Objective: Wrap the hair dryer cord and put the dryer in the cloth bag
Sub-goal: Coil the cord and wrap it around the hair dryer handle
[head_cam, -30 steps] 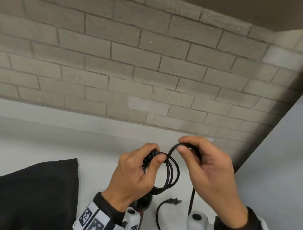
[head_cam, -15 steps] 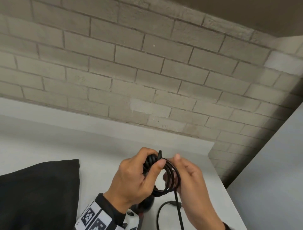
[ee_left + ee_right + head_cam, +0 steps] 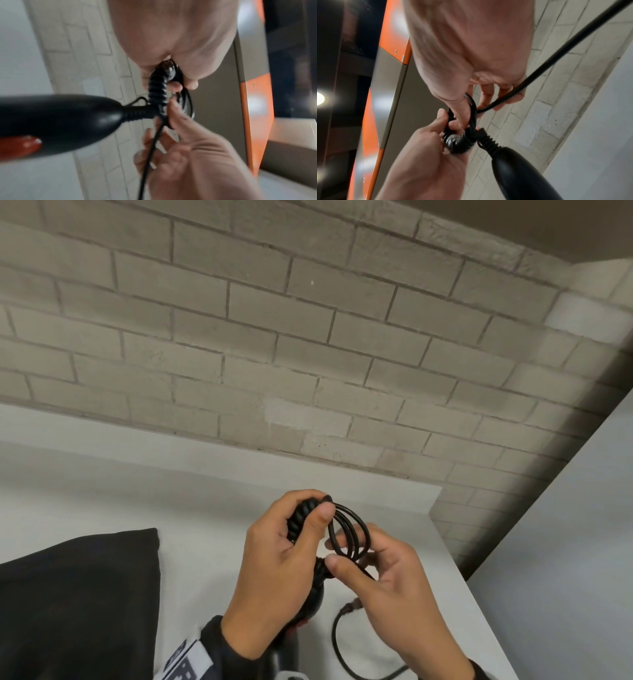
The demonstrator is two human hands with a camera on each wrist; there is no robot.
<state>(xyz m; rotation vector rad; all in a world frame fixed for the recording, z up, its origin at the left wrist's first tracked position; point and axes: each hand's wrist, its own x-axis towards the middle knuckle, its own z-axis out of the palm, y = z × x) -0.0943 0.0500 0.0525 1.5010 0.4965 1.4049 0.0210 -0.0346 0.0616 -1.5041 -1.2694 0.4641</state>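
Note:
My left hand (image 3: 315, 508) grips the ribbed cord sleeve and several loops of the black cord (image 3: 349, 529), thumb pressed on top of the coil. My right hand (image 3: 352, 556) pinches the cord at the coil's lower edge, and the free end runs under its palm. The plug (image 3: 352, 607) hangs just above the white table (image 3: 212, 515). The black hair dryer (image 3: 313, 601) hangs below my left hand, mostly hidden. Its handle (image 3: 60, 121) with a red switch (image 3: 29, 144) fills the left wrist view. The black cloth bag (image 3: 78, 594) lies flat at the left.
A grey brick wall (image 3: 308, 354) rises behind the table. The table's right edge (image 3: 479, 604) drops off beside my right hand, with a pale grey panel (image 3: 565, 559) beyond. An orange and grey cabinet (image 3: 373, 121) shows in the wrist views.
My right hand has swung a fresh loop of cord from above the coil down to its lower edge. The loose tail is shorter and the plug has been drawn closer.

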